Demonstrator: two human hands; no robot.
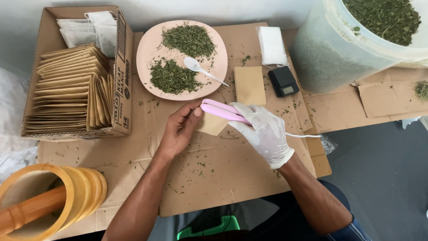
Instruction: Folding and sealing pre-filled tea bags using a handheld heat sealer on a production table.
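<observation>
My right hand [263,131], in a white glove, grips a pink hand-held sealer [220,110] with a white cord trailing to the right. The sealer's jaws are clamped across the top edge of a small brown paper pouch [213,125]. My bare left hand [180,127] holds that pouch from the left, thumb and fingers pinching it next to the sealer's tip. Both hands hover over the cardboard-covered table [209,174], just in front of a pink plate [147,53].
The pink plate holds two heaps of dried green herb and a white spoon [198,69]. A cardboard box [120,67] of brown pouches stands at left. More pouches [249,85], white sachets [272,44], a small black scale [283,81], a big herb bucket [339,49] and a wooden mortar [44,201] surround them.
</observation>
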